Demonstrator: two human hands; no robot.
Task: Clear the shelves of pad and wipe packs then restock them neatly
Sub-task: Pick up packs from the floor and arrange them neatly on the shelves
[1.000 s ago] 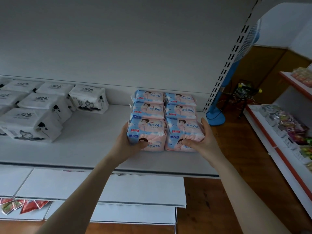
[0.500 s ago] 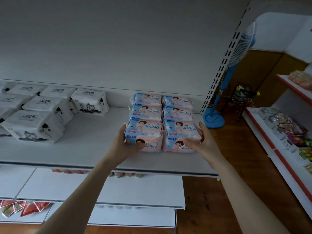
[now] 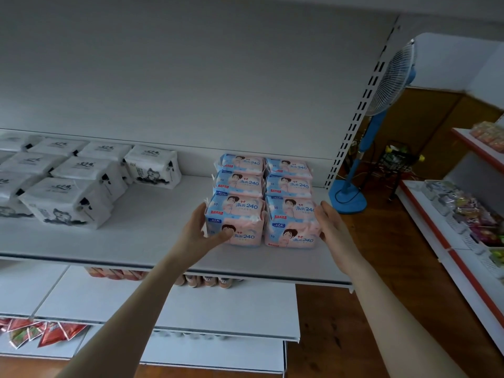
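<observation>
Pink and blue pad packs [image 3: 289, 186] stand in two columns on the right part of the white upper shelf [image 3: 152, 236]. My left hand [image 3: 197, 233] grips the front left pack [image 3: 236, 214], fingers on its left side and thumb across its front. My right hand [image 3: 331, 225] presses flat against the right side of the front right pack [image 3: 290, 216]. Both front packs touch each other between my hands. White wipe packs [image 3: 68, 184] sit in rows at the shelf's left end.
The slotted shelf upright [image 3: 357, 113] rises right of the pads. A blue standing fan [image 3: 351, 192] is behind it on the wooden floor. Another shelf unit with snack packs [image 3: 463, 211] runs along the right. Lower shelves hold small cans [image 3: 210, 281] and red packets [image 3: 46, 331].
My right thumb has come off the front of the right pack, and the hand now lies flat on its side. The left hand keeps its hold. The packs have barely moved.
</observation>
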